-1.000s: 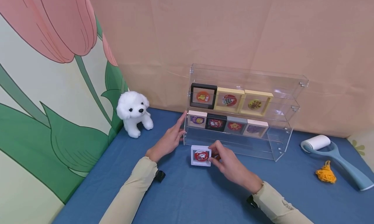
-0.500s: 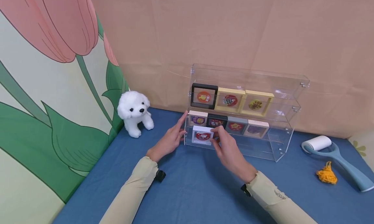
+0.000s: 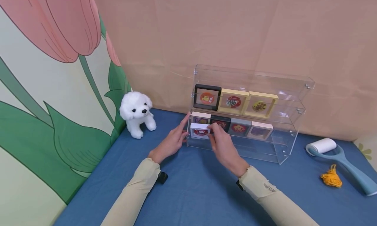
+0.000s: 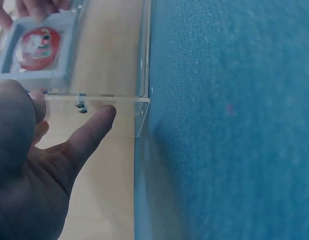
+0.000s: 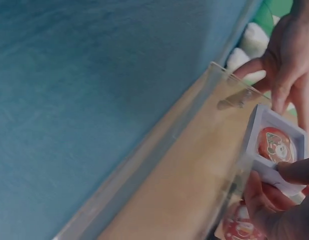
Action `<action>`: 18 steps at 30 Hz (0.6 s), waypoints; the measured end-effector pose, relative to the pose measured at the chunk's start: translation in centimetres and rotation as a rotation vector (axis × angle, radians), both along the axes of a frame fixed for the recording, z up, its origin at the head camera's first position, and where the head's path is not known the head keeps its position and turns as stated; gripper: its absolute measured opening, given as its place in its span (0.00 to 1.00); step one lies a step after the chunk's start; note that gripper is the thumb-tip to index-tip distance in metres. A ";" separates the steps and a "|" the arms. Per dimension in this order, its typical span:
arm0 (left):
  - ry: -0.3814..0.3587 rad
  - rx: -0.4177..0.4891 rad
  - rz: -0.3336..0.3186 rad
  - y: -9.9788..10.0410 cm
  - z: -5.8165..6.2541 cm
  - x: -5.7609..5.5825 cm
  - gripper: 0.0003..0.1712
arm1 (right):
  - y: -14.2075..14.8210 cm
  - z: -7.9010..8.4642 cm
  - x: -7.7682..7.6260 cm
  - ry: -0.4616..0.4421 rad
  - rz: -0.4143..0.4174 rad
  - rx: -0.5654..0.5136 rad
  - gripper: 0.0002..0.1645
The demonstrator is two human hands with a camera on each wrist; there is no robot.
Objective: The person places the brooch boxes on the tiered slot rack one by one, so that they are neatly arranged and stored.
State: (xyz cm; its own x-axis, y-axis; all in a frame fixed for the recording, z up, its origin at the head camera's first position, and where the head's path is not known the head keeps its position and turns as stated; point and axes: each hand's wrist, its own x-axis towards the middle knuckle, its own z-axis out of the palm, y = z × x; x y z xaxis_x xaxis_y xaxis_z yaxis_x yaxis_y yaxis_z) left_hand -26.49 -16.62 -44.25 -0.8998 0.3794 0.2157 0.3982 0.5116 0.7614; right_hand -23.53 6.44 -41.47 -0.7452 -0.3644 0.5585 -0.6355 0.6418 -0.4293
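My right hand [image 3: 225, 147] pinches the right edge of a small white display frame [image 3: 200, 131] with a red round Santa picture. The frame is at the left end of the clear acrylic display rack [image 3: 250, 72], overlapping the lower row's leftmost pink-topped frame [image 3: 201, 116] in the head view. In the right wrist view, thumb and fingers grip one side of the white frame [image 5: 280, 172]. My left hand [image 3: 171, 142] rests against the rack's left side panel, fingers extended; one fingertip touches the clear panel [image 4: 137, 102] in the left wrist view.
Above, a black frame [image 3: 207, 97] and two yellow frames stand on the rack. Dark, grey and pink frames [image 3: 260, 131] continue the lower row. A white plush dog [image 3: 136, 113] sits left. At right lie a lint roller [image 3: 350, 167] and an orange yarn bundle [image 3: 332, 177].
My right hand has lifted the white frame from the table before the rack, up and then slightly left to the lower row's left end. The left hand stays at the rack's side.
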 end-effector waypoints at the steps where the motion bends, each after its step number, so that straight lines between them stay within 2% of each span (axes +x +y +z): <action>1: 0.001 -0.003 0.003 0.0 0.0 0.0 0.57 | 0.0 -0.2 0.0 -0.007 0.003 0.002 0.16; 7: -0.008 -0.001 -0.003 0.2 0.0 0.0 0.55 | 0.3 -1.4 -0.1 -0.068 0.046 0.008 0.12; 11: -0.011 0.009 -0.006 0.2 0.1 0.0 0.54 | 0.5 -1.7 -0.3 -0.077 0.079 0.040 0.07; 18: -0.009 0.015 -0.003 0.1 -0.1 0.0 0.54 | 0.4 -1.7 -0.4 -0.097 0.094 0.073 0.09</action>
State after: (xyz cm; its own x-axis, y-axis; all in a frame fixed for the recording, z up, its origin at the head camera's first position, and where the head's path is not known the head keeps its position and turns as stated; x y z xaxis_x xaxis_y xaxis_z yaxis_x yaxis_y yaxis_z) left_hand -26.47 -16.54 -44.32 -0.9008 0.3785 0.2128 0.3923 0.4994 0.7725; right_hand -23.93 6.79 -43.18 -0.7555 -0.4716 0.4548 -0.6516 0.6132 -0.4465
